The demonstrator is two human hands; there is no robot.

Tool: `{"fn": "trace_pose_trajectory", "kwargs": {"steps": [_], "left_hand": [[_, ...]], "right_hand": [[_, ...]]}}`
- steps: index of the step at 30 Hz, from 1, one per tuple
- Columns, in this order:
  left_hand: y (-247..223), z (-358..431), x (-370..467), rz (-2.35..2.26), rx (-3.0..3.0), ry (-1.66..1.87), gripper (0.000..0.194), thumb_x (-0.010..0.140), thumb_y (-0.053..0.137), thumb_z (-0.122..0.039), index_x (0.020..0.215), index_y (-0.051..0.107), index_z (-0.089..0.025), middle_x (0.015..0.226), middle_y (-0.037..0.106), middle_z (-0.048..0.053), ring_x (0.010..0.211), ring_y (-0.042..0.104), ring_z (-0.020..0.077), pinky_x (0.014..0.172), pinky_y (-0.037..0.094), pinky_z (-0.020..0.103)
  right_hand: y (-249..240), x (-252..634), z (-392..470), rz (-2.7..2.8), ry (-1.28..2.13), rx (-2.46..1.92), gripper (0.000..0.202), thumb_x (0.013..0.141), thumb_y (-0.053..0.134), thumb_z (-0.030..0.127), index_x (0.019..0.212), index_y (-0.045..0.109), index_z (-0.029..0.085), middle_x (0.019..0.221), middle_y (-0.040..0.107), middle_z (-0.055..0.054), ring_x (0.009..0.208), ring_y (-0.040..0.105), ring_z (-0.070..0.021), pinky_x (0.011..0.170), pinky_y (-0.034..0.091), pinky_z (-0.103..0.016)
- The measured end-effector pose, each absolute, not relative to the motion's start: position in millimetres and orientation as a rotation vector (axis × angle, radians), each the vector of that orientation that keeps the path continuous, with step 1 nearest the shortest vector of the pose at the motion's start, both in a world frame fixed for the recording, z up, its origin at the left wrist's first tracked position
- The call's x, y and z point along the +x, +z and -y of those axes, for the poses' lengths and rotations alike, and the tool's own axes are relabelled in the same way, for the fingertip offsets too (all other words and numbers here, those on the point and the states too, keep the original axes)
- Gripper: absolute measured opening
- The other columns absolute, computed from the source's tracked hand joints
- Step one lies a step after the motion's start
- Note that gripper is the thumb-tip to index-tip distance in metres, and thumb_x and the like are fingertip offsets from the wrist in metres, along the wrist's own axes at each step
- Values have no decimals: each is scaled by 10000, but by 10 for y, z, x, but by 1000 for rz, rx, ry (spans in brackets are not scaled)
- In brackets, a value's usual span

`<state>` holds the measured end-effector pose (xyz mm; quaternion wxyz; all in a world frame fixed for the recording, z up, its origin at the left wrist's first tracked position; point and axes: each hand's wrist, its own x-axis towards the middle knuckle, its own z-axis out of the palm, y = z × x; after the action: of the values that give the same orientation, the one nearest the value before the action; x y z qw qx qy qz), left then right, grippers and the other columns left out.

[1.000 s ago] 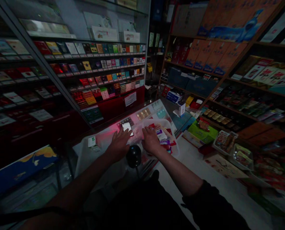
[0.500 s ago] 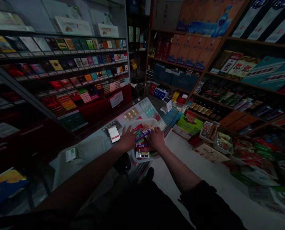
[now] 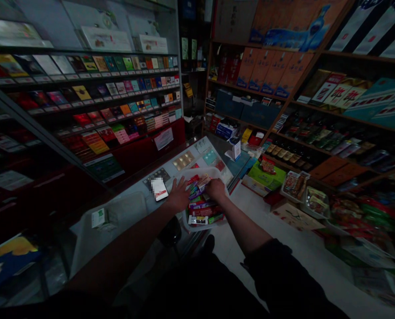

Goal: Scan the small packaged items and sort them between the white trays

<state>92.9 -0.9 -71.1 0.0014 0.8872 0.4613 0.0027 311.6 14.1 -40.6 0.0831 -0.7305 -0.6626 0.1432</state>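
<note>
A white plastic basket on the glass counter holds a jumble of wrapped snack bars in red, purple and green. My left hand is at the basket's left side with its fingers spread, resting by the rim and the wrappers. Inside the right half, my right hand has its fingers bent and pressed together at a pale reddish wrapped snack bar. Its fingertips are partly hidden. A phone with a lit screen lies on the counter just left of my left hand.
Left of my forearm stands a translucent bin with a small white-and-green box inside. Cigarette shelves line the left wall. Bottle shelves and snack trays are on the right. A dark round object sits below the counter edge.
My right hand has shifted within the basket, from beside a purple wrapper to the pale reddish one. My left hand stays by the left rim. The view has moved slightly.
</note>
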Motion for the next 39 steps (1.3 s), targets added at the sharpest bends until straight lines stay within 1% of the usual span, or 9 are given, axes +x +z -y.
{"fn": "trace_pose_trajectory", "kwargs": {"steps": [5, 8, 13, 19, 27, 31, 35, 37, 39], "left_hand": [[-779, -32, 884, -1493, 2712, 49, 443, 931, 582, -352, 1327, 732, -224, 1653, 460, 179, 1619, 203, 444, 1282, 63, 719], [-755, -63, 870, -1512, 2643, 32, 373, 923, 590, -351, 1229, 784, -264, 1668, 452, 132, 1622, 188, 453, 1265, 116, 746], [-613, -59, 826, -1615, 2535, 110, 551, 918, 597, -323, 1465, 638, -269, 1731, 350, 117, 1633, 163, 437, 1270, 177, 725], [-426, 25, 613, -1553, 2607, 206, 289, 911, 580, -251, 1062, 823, -213, 1594, 553, 120, 1596, 295, 417, 1291, 200, 687], [-213, 203, 63, -1642, 2457, 358, 235, 948, 589, -279, 910, 817, -237, 1561, 597, 74, 1539, 418, 375, 1270, 232, 669], [-232, 346, -122, -1712, 2405, 306, 218, 931, 643, -301, 1054, 817, -254, 1610, 545, 78, 1575, 358, 385, 1276, 244, 640], [-295, 437, -137, -1721, 2417, 303, 524, 872, 729, -310, 1390, 694, -242, 1687, 431, 126, 1594, 310, 398, 1281, 267, 617], [-303, 448, -119, -1715, 2424, 325, 494, 885, 709, -292, 1378, 704, -253, 1689, 430, 114, 1593, 315, 392, 1278, 277, 614], [-296, 447, -121, -1704, 2425, 333, 344, 905, 678, -275, 1234, 780, -276, 1650, 493, 85, 1586, 335, 384, 1270, 281, 625]], "right_hand": [[-491, 3266, -138, 1947, 598, -1852, 141, 865, 650, 208, 775, 756, 187, 925, 778, -97, 940, 687, -225, 882, 486, -305], [-548, 3349, -101, 1811, 779, -1560, 83, 810, 668, 180, 752, 720, 209, 967, 772, -46, 968, 682, -206, 928, 500, -310], [-501, 3431, -47, 1653, 1024, -1266, 16, 770, 690, 225, 769, 705, 219, 1120, 772, -64, 1134, 682, -236, 1063, 484, -368], [-350, 3401, -13, 1632, 1054, -1264, 97, 821, 661, 316, 829, 672, 220, 1177, 768, -75, 1157, 694, -235, 1086, 483, -376], [-270, 3049, 83, 1866, 784, -1300, 103, 875, 608, 243, 783, 650, 221, 1182, 753, -78, 1163, 660, -239, 1106, 454, -393], [-204, 2821, 118, 1853, 820, -1241, 101, 888, 606, 233, 846, 696, 217, 1179, 763, -73, 1158, 671, -232, 1124, 442, -393], [-139, 2689, 97, 1787, 953, -1247, 125, 877, 617, 259, 901, 727, 205, 1150, 777, -66, 1120, 693, -229, 1096, 470, -389], [-116, 2665, 84, 1778, 1009, -1210, 144, 878, 619, 282, 910, 735, 203, 1146, 780, -66, 1111, 696, -226, 1077, 482, -379], [-106, 2657, 83, 1778, 1043, -1174, 158, 875, 631, 309, 923, 738, 203, 1153, 780, -64, 1098, 698, -220, 1061, 488, -368]]}}
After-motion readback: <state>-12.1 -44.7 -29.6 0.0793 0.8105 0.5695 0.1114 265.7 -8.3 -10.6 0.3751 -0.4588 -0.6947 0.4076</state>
